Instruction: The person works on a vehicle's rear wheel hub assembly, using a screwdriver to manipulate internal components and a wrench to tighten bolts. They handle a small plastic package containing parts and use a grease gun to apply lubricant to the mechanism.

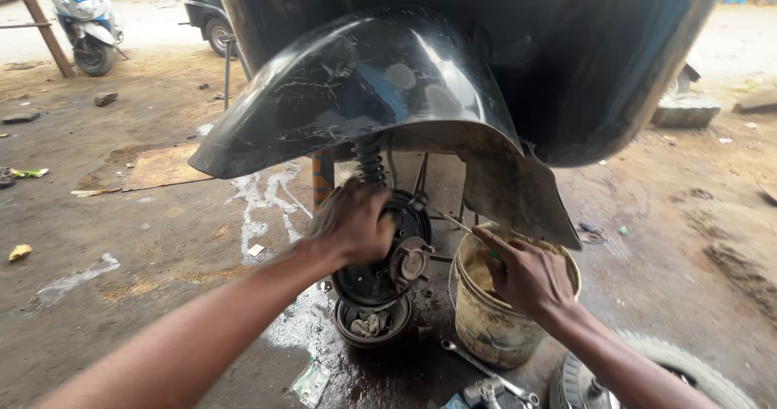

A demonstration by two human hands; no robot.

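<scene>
Workshop yard around a raised vehicle, dirt ground wet in patches

A black curved mudguard (364, 85) arches over the wheel bay, with a coil spring (370, 161) below it and a torn mud flap (518, 190) hanging at its right. On the near ground lie a shallow round drum (372, 322) holding small parts, a spanner (486, 370) just right of it and a tyre (688, 372) at the near right corner. At far left stand a blue scooter (85, 16) and a leaning wooden post (40, 25); a flat board (166, 166) lies on the dirt at left, and a concrete block (686, 110) sits at far right.
</scene>
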